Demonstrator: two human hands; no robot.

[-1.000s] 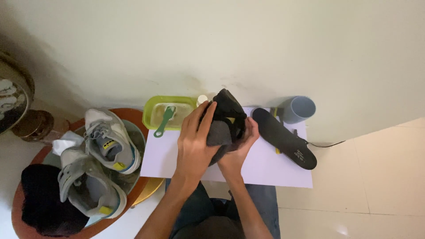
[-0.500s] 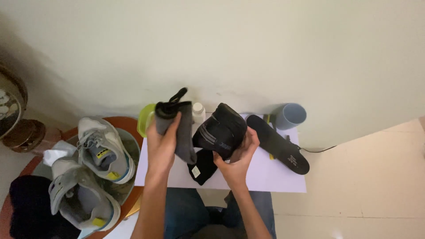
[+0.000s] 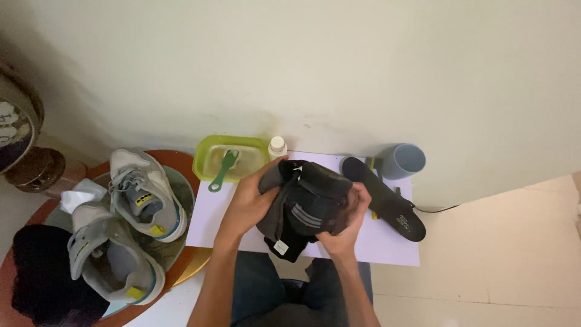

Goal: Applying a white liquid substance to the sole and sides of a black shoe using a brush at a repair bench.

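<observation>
Left hand: the left hand (image 3: 251,200) sits at the centre of the frame, fingers curled closed round the left side of a bundle of dark socks (image 3: 305,206), gripping it
Right hand: the right hand (image 3: 346,227) cups the same bundle from its lower right, fingers wrapped over the fabric and holding it
Dark socks: black and grey cloth with pale stripes and a small white tag hanging at the bottom, held between both hands just above the white board (image 3: 387,245), centre of the frame
White board: a flat pale sheet lying across the person's lap, running from the centre to the right of the frame
Insole: a black insole (image 3: 387,203) lies slantwise on the board, right of the hands, near the right hand but apart from it
Cup: a grey-blue cup (image 3: 402,160) on its side at the upper right corner of the board, just beside the insole's top end
Green tray: a lime-green tray (image 3: 203,160) at the board's upper left, holding a green brush (image 3: 223,171)
Bottle: a small white bottle (image 3: 277,147) stands between the tray and the socks
Sneakers: two grey sneakers (image 3: 121,212) with yellow tabs rest in a basin (image 3: 184,191) at the left of the frame
Dark cloth: a black heap (image 3: 42,272) at the lower left
</observation>
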